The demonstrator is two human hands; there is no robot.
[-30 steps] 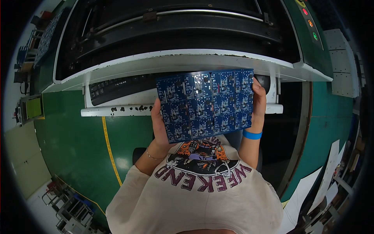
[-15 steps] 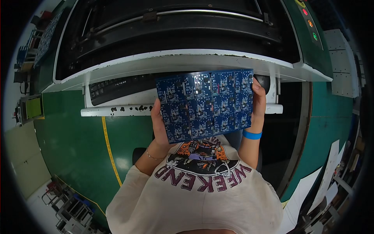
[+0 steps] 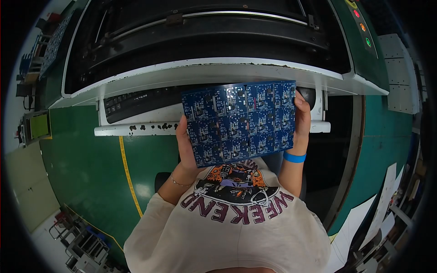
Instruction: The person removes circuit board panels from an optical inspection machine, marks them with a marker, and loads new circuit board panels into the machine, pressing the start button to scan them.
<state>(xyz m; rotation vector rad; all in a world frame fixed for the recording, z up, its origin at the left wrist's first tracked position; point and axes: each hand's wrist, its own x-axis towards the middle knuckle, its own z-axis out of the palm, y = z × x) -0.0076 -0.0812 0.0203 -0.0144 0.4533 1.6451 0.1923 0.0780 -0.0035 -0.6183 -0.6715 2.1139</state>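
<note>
A blue circuit board panel [image 3: 241, 123], divided into several repeated sections full of small components, is held up in front of my chest, its populated face towards the camera. My left hand [image 3: 185, 145] grips its left edge, thumb along the side and the other fingers hidden behind. On the opposite edge, my right hand [image 3: 302, 116] is closed, with the thumb near the upper right corner and the remaining fingers mostly out of sight. The panel tilts slightly, its right side a little higher.
Beyond the panel stands a machine with a dark open bed [image 3: 205, 38] and a white front edge [image 3: 150, 78]. A black keyboard [image 3: 136, 102] lies on a white pull-out tray [image 3: 114, 131], with a black mouse [image 3: 307, 94] at its right. Lit buttons [image 3: 362, 27] sit at upper right.
</note>
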